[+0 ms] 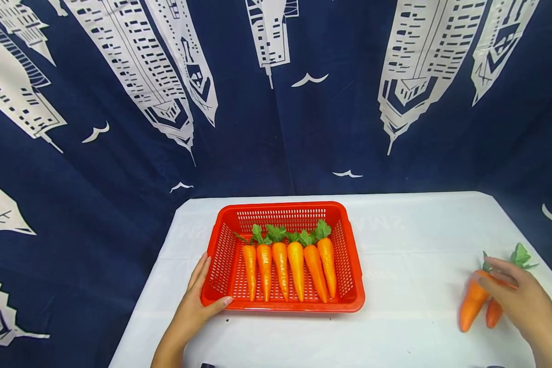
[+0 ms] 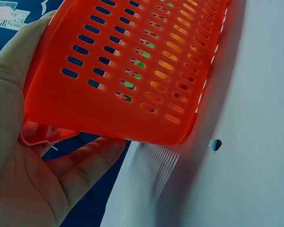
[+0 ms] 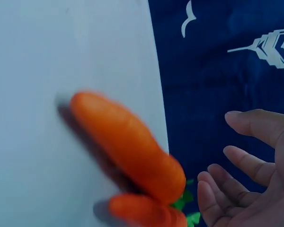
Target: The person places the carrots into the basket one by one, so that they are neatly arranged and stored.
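My left hand (image 1: 193, 299) grips the near left corner of a red plastic basket (image 1: 282, 306), thumb at the front rim and fingers along the left side. Inside the basket, several orange carrots (image 1: 280, 268) lie side by side, leafy tops toward the back. At the table's right, my right hand (image 1: 517, 294) hovers over two loose carrots, partly covering them: a nearer-left carrot (image 1: 472, 304) and another carrot (image 1: 494, 313) beside it. The right wrist view shows that hand's fingers spread and slightly bent, apart from the larger carrot (image 3: 125, 144).
A white-covered table (image 1: 409, 255) carries everything. Behind and around it hangs a dark blue cloth (image 1: 280, 143) printed with white buildings and birds. A small dark object (image 1: 207, 365) shows at the bottom edge, and a small dark speck (image 2: 215, 144) lies near the basket.
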Demonstrator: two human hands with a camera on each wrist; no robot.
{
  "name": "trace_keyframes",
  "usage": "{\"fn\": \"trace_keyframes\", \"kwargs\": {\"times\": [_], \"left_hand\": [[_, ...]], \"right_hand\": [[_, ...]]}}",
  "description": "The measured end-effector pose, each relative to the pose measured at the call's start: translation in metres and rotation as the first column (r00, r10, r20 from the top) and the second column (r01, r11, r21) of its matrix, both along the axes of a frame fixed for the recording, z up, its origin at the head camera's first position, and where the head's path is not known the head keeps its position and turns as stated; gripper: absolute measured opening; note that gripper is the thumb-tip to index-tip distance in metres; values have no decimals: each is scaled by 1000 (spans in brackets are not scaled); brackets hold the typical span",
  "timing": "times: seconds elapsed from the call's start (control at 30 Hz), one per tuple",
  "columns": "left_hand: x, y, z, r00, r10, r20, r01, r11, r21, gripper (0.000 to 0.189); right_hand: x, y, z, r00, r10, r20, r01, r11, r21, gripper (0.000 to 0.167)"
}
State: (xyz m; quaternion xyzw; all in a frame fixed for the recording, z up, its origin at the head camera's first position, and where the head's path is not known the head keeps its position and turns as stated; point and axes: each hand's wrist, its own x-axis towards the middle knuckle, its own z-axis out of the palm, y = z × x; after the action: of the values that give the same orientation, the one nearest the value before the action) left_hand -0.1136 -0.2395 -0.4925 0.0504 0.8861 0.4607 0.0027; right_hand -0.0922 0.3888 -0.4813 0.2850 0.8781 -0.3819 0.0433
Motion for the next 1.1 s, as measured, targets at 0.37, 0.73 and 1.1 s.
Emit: {"fn": "trace_keyframes", "kwargs": {"times": [0.37,0.73,1.1], "left_hand": [[0,0,1,1000,12,13,-12,1000,5,108],[0,1,0,1000,11,11,-11,1000,6,108],[0,1,2,1000,8,11,-8,1000,-4,108]], "right_hand": [[9,16,-17,999,26,40,-29,996,87,72],[7,16,-26,985,172,-20,-160,949,273,77],[1,13,-34,961,270,-62,-225,892,391,72]]}}
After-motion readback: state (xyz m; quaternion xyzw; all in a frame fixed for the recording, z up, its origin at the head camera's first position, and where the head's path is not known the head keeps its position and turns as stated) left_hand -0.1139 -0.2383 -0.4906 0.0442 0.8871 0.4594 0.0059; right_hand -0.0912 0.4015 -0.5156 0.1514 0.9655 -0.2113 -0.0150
